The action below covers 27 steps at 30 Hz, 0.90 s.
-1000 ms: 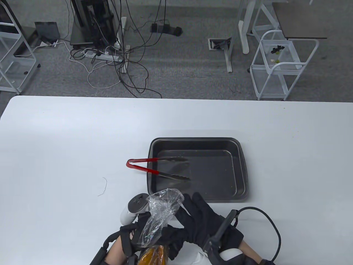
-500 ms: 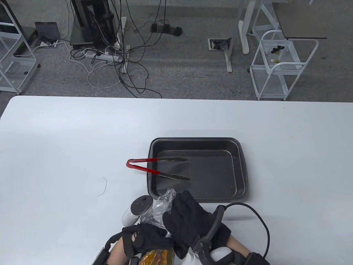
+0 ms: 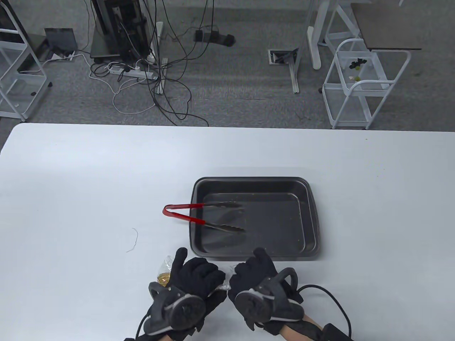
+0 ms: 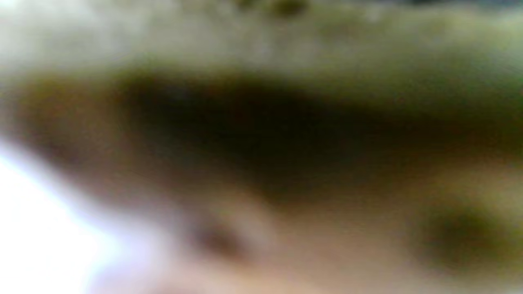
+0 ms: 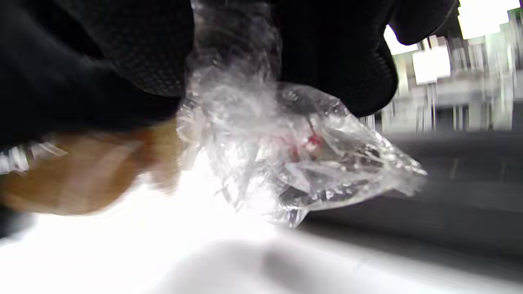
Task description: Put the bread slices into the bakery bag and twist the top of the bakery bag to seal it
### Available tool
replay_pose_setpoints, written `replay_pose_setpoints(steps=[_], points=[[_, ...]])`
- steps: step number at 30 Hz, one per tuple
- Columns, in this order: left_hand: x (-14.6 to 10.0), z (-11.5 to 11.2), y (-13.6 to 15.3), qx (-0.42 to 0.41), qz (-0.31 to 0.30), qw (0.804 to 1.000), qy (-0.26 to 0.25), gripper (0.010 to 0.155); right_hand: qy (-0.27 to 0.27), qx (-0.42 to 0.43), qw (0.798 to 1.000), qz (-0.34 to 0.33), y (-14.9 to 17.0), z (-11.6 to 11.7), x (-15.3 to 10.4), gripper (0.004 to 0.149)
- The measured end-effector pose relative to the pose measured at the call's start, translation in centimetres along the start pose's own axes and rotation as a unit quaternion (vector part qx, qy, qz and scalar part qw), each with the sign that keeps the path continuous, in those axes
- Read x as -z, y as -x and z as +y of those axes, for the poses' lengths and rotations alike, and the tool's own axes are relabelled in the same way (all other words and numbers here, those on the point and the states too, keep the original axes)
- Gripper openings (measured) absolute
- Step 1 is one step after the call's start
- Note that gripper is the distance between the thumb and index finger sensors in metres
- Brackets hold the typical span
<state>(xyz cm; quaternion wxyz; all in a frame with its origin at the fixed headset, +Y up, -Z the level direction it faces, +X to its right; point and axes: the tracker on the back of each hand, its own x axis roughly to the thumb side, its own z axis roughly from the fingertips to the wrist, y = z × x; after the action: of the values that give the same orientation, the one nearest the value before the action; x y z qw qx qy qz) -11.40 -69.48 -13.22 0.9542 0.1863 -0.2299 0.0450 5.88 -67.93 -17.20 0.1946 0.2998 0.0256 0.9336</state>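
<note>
The clear bakery bag [image 3: 165,271] lies on the table near the front edge, almost wholly covered by both gloved hands. My left hand [image 3: 197,270] curls down over the part with the bread; only a corner of plastic with brown crumbs shows at its left. My right hand [image 3: 250,272] grips the bag's top beside it. In the right wrist view the black fingers [image 5: 143,57] pinch the crumpled, gathered neck of the bag [image 5: 294,163], and brown bread [image 5: 81,175] shows blurred at the left. The left wrist view is a brown blur, very close to the bread.
A dark baking tray [image 3: 254,180] stands just beyond the hands. Red-handled tongs [image 3: 185,214] rest on the tray's left rim with their tips inside it. A thin piece of thread [image 3: 133,240] lies on the white table [image 3: 71,184] to the left.
The bag stood upright between the hands with its top sticking up. Both hands have turned palm down and brought the bag flat onto the table, now covering it.
</note>
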Motion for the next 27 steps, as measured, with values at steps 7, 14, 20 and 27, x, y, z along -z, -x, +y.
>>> replay_pose_setpoints(steps=[7,14,20,27], points=[[-1.3,0.9,-3.4,0.145,-0.073,0.976,-0.142,0.056,-0.238,0.651,0.720,0.046,5.8,7.1,0.2,0.044],[-2.2,0.8,-5.2,0.178,-0.172,0.953,-0.172,0.046,-0.331,0.765,0.545,-0.089,4.0,11.5,-0.8,0.046],[-0.2,-0.2,0.3,0.039,-0.002,0.998,-0.048,0.044,-0.218,0.670,0.709,-0.034,7.2,8.2,-1.4,0.067],[0.3,-4.7,9.0,-0.564,0.108,0.804,0.152,0.045,0.043,0.138,0.983,-0.111,5.2,2.4,-3.7,0.076]])
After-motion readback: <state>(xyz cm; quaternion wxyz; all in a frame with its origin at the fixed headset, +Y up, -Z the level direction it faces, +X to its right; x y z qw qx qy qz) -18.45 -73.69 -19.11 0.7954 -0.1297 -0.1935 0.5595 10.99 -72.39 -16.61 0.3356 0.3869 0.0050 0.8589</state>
